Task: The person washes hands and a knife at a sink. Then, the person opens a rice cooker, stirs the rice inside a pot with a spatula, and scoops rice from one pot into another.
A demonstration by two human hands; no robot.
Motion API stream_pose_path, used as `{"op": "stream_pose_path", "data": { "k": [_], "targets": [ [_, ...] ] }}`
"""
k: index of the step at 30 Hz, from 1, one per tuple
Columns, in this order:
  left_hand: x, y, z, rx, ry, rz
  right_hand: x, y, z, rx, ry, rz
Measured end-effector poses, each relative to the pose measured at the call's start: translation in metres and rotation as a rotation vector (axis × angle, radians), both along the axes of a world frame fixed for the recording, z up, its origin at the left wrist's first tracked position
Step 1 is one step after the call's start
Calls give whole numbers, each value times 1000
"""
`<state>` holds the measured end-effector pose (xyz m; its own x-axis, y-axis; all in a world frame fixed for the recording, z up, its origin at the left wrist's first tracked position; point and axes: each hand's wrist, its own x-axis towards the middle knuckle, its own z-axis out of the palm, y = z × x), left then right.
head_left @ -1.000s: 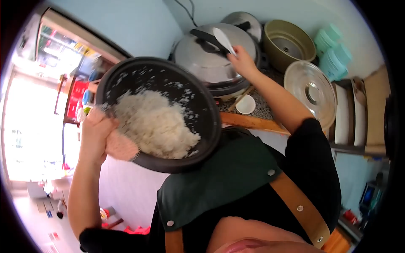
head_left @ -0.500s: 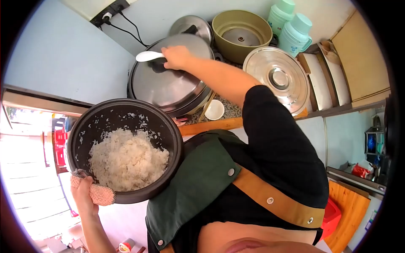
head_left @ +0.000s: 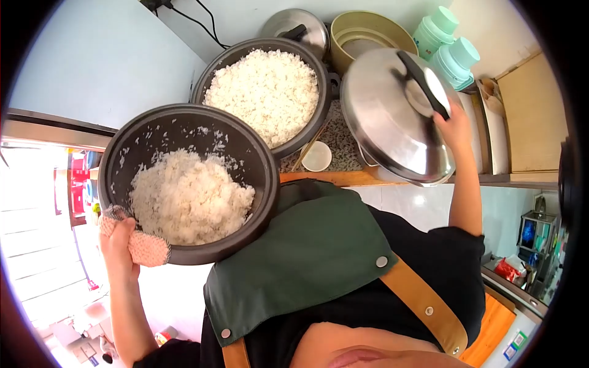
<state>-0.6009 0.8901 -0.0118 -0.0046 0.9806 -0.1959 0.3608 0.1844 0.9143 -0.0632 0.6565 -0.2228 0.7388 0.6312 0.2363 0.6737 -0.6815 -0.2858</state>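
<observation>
My left hand (head_left: 118,242) is closed on the near left rim of a dark pot (head_left: 261,153), with a pink knitted cloth (head_left: 149,248) between hand and rim. White rice (head_left: 193,199) lies in this tilted pot. Behind it on the counter stands a second dark pot (head_left: 324,92), nearly full of rice (head_left: 264,92). My right hand (head_left: 453,122) is closed round the black handle of a large steel lid (head_left: 383,113), held up right of the second pot. A white rice paddle (head_left: 434,86) shows beside the handle, partly hidden.
A white bowl (head_left: 317,157) and chopsticks (head_left: 308,147) are on the speckled counter (head_left: 343,138). Behind stand a smaller lid (head_left: 297,29), an olive-coloured pot (head_left: 371,27) and two mint-green flasks (head_left: 455,61). A wooden edge (head_left: 325,178) runs along the counter front.
My right hand has lifted the large lid off the second pot and moved it right, uncovering the rice. The pot in my left hand has shifted slightly up and right in view.
</observation>
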Motion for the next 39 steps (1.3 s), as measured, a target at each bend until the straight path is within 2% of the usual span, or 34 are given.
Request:
{"op": "stream_pose_path", "data": {
  "k": [6, 10, 11, 14, 21, 22, 24, 26, 28, 30, 32, 35, 39],
  "targets": [
    [-30, 1, -3, 9, -8, -53, -50, -42, -1, 61, 101, -136],
    [-37, 2, -10, 9, -21, -76, -74, -44, 4, -39, 183, -105],
    [-39, 3, -10, -4, -11, -78, -78, -44, 8, -145, 187, -90],
    [-43, 3, -9, -10, 3, -100, -81, -45, 7, -107, 260, 7],
    [-37, -1, -12, 33, 9, -62, -54, -44, -5, -90, 317, 29],
    [-33, -3, -11, 39, 7, -34, -53, -36, -4, 27, 332, 62],
    [-37, -2, -11, 20, 1, -73, -60, -7, 10, 237, 401, 317],
    [-40, -1, -13, 25, -7, -89, -90, 38, 32, 120, 300, 436],
    [-38, -2, -12, 26, -8, -89, -130, 79, 48, -23, 466, 562],
    [-29, -6, -8, 32, 1, -70, -169, 120, 50, 36, 364, 855],
    [-23, -5, -10, 106, 26, -90, -197, 147, 53, -53, 302, 937],
    [-19, 17, -10, 166, 71, -150, -219, 181, 51, -25, 173, 1063],
    [-9, 42, -2, 203, 84, -273, -230, 204, 53, 12, 105, 1065]
  ]
}}
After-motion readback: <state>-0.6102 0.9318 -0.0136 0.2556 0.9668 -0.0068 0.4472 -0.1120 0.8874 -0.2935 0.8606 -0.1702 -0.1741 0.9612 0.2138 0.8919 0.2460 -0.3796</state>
